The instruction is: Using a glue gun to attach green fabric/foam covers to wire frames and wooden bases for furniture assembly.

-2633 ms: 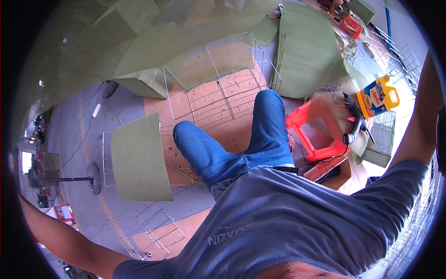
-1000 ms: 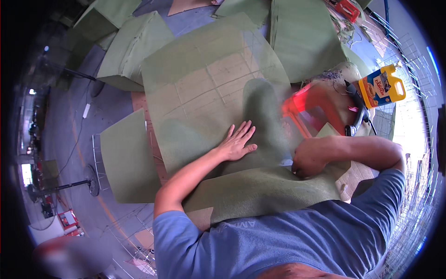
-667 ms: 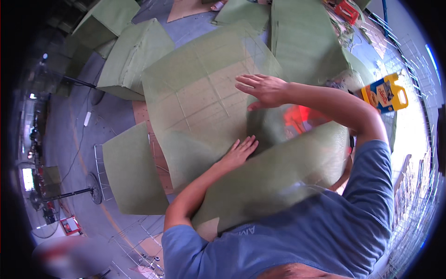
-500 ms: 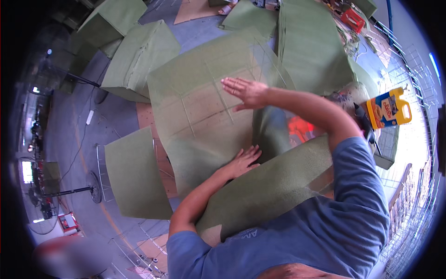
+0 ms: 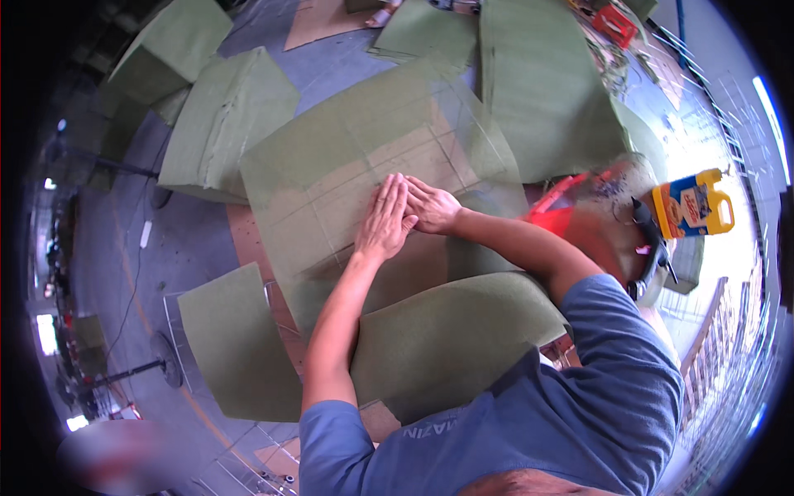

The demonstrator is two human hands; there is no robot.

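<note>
A thin, see-through green mesh sheet (image 5: 306, 169) lies spread in front of me, and thin wire bars show through it over a brown board. My left hand (image 5: 384, 221) rests flat on its middle, fingers straight and pointing away from me. Beside it, my right hand (image 5: 433, 207) lies flat too, its fingertips touching the left hand's fingers. Neither hand grips anything. Between my arms and body, a curved green panel (image 5: 463, 318) covers the near side. Another green panel (image 5: 236, 351) hangs to the left over a wire frame.
Green sheets (image 5: 546, 91) are stacked at the far right, and boxy green bundles (image 5: 227, 124) stand at the far left. A yellow-and-blue jug (image 5: 691, 205) stands at right near a red object (image 5: 556, 211). Wire grids (image 5: 748, 289) line the right edge. A fan base (image 5: 167, 360) stands left.
My left hand has slid forward from the sheet's near edge to meet the right. My right hand has come a little nearer. The sheet's near part looks flatter, and the view has shifted slightly.
</note>
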